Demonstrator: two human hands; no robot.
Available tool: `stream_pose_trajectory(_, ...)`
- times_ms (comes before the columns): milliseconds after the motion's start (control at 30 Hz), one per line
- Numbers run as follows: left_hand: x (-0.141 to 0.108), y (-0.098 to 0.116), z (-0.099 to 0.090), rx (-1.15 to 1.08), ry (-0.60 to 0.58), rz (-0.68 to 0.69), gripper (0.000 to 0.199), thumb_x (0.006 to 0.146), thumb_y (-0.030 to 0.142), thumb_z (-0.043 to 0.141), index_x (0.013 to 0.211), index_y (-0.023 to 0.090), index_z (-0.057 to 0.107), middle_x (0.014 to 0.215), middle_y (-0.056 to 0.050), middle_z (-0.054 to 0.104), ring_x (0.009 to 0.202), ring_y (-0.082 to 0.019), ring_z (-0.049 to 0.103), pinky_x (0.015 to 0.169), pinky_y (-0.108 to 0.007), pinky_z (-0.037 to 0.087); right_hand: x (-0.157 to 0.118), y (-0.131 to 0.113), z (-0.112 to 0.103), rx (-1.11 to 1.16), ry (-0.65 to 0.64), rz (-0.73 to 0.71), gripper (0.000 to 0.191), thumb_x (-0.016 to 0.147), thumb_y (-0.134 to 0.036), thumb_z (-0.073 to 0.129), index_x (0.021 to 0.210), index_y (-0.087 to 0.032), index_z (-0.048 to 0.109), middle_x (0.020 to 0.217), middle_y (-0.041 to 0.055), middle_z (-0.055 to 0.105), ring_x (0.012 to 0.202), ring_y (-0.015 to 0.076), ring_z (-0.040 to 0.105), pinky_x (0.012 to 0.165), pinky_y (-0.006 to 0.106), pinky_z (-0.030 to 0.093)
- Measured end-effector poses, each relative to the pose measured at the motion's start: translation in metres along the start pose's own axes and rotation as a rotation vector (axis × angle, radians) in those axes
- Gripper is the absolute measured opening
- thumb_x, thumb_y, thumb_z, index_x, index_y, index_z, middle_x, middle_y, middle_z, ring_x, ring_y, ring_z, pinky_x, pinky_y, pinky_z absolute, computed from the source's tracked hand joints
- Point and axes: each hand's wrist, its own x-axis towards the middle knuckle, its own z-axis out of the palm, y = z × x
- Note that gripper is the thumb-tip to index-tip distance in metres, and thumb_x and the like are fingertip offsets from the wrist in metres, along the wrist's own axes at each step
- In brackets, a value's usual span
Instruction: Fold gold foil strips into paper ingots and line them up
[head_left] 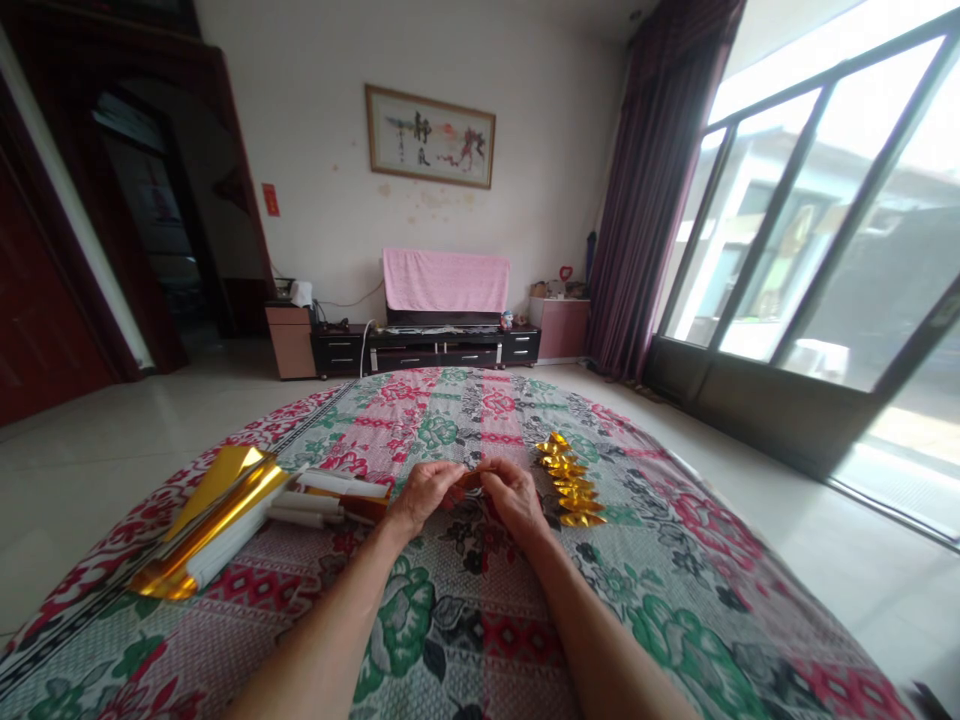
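Note:
My left hand [429,492] and my right hand [511,490] meet over the middle of the patterned cloth. Between their fingertips is a small folded piece of gold foil paper [470,481], pinched from both sides and partly covered by the fingers. To the right of my right hand stands a row of several folded gold paper pieces [576,488] with pointed ends. On the left lie curled gold foil sheets [238,510] with white backs. Nearer my left hand are several white rolled papers [307,507], one with a gold-brown strip beside it.
A floral cloth [405,620] in red, green and grey covers the round-edged table. Beyond it a low black cabinet [450,350] carries a screen draped with a pink towel [446,280]. Glass doors [795,220] and a purple curtain [637,190] are on the right.

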Motion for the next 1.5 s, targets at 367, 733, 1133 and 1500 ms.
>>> stream_pose_trajectory(367, 0.006, -0.009, 0.000, 0.525, 0.134, 0.473, 0.014, 0.076, 0.020, 0.055, 0.079, 0.018, 0.068, 0.077, -0.003, 0.067, 0.072, -0.013, 0.060, 0.068, -0.023, 0.046, 0.002, 0.008, -0.004, -0.427, 0.085, -0.227, 0.018, 0.073, -0.019, 0.049, 0.079, -0.019, 0.066, 0.078, 0.0023, 0.066, 0.070, 0.0141, 0.060, 0.067, 0.023, 0.046)
stream_pose_trajectory(733, 0.000, -0.011, 0.004, 1.024, -0.064, 0.643, 0.021, 0.079, 0.012, 0.048, 0.076, 0.020, 0.068, 0.078, -0.003, 0.063, 0.084, -0.015, 0.056, 0.079, -0.026, 0.044, -0.005, 0.003, -0.018, -0.839, -0.095, -0.263, 0.024, 0.067, -0.006, 0.048, 0.070, -0.019, 0.068, 0.085, 0.0045, 0.064, 0.083, 0.0147, 0.056, 0.079, 0.024, 0.041)
stream_pose_trajectory(1133, 0.004, -0.017, 0.011, 0.961, 0.063, 0.534, 0.022, 0.079, 0.016, 0.049, 0.065, 0.017, 0.066, 0.075, -0.004, 0.063, 0.077, -0.015, 0.056, 0.075, -0.026, 0.043, -0.003, 0.011, -0.016, -0.879, -0.008, -0.212, 0.014, 0.074, -0.018, 0.054, 0.070, -0.018, 0.068, 0.084, 0.0046, 0.064, 0.080, 0.0139, 0.056, 0.075, 0.023, 0.041)
stream_pose_trajectory(1500, 0.006, -0.020, 0.013, 0.948, 0.115, 0.457, 0.014, 0.076, 0.017, 0.053, 0.075, 0.019, 0.067, 0.080, -0.005, 0.062, 0.083, -0.016, 0.056, 0.080, -0.029, 0.043, -0.006, 0.007, -0.013, -0.945, -0.006, -0.192, 0.015, 0.076, -0.019, 0.052, 0.069, -0.018, 0.065, 0.082, 0.0038, 0.061, 0.079, 0.0131, 0.054, 0.075, 0.022, 0.037)
